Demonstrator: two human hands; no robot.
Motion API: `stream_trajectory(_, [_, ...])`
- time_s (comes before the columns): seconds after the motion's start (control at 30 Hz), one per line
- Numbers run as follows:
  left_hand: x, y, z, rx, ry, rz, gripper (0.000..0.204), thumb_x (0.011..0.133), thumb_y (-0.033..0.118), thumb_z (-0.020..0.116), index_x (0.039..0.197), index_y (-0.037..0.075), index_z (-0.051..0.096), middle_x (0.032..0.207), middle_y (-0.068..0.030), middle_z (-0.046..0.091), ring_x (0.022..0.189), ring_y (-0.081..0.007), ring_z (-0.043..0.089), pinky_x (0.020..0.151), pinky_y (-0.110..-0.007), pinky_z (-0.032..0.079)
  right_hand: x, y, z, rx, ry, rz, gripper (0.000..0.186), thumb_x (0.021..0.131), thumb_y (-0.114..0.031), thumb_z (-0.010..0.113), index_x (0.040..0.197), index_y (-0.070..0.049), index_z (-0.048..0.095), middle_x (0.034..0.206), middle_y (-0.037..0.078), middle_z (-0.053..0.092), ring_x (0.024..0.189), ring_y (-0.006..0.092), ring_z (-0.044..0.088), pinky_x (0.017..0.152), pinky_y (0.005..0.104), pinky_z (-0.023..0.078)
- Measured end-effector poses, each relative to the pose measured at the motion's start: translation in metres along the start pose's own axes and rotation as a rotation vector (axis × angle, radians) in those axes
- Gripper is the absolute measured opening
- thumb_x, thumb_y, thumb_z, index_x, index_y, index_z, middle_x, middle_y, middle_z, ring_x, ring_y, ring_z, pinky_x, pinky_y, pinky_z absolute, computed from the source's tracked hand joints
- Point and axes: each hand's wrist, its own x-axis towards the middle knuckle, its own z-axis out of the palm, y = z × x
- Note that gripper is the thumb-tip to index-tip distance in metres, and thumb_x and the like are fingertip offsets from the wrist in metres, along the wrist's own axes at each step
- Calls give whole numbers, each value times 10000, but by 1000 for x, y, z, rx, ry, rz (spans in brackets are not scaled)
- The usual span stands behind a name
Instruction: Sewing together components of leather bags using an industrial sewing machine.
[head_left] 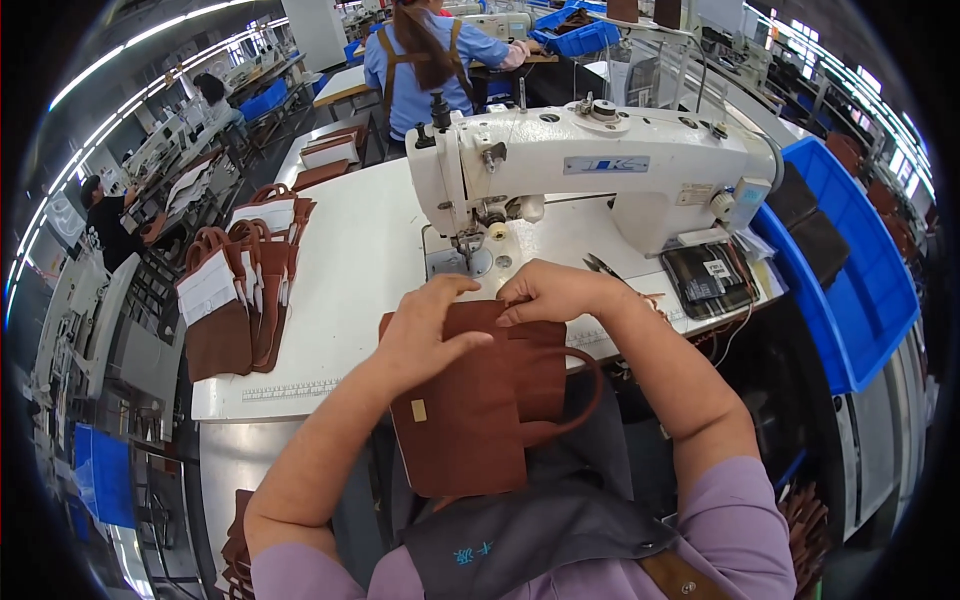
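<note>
A reddish-brown leather-like handbag (462, 440) lies over my lap at the table's front edge, its far end close to the needle area of a white sewing machine (540, 155). A looped handle (592, 395) sticks out on its right, and a small gold tag (419, 411) sits on its left part. My left hand (425, 338) rests on the far left part of the bag, thumb and fingers apart. With thumb and bent fingers, my right hand (545, 292) pinches the bag's far edge. The fingertips' undersides are hidden.
Brown handled bag pieces with white sheets (212, 290) lie on the left of the white table (345, 250). Dark snips (602, 266) and a black control box (708, 280) are at right, beside a blue bin (840, 270). A co-worker in blue (400, 75) sits beyond.
</note>
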Motion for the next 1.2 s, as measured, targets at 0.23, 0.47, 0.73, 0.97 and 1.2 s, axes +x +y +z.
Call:
stream_trajectory(0.23, [0,-4,-22,117,62,-20,208,774,144,808,883,34,670,852,-93,641,746,-287,643,664,-346,520,8,-2,2,70,9,-66,331,912,-216,721,734,10,557,565,44,444,576,99,365,524,320,347])
stream_trajectory(0.47, [-22,52,-29,445,-56,-216,230,831,183,760,751,13,626,751,-97,663,685,-297,661,609,-375,492,11,-6,-2,67,-56,19,296,930,-155,716,741,16,564,610,-43,411,634,55,320,546,285,322])
stream_trajectory(0.73, [-23,51,-3,-345,-119,-371,202,910,177,709,986,-10,698,742,-129,681,648,-184,650,644,-317,521,12,-16,10,185,-53,6,186,931,-117,688,824,20,622,627,-33,499,620,62,381,565,281,368])
stream_trajectory(0.97, [-24,10,-25,-326,144,-152,368,769,208,860,1036,37,674,1055,-63,675,886,-146,630,751,-320,522,0,-35,11,187,-68,45,161,931,-129,682,970,27,688,749,33,681,684,84,547,679,278,483])
stream_trajectory(1.2, [-27,40,-19,258,14,55,551,745,574,774,734,29,698,1043,-80,661,887,-291,631,939,-430,410,0,-43,14,185,-42,46,156,928,-137,686,977,11,697,758,44,695,688,88,561,670,284,486])
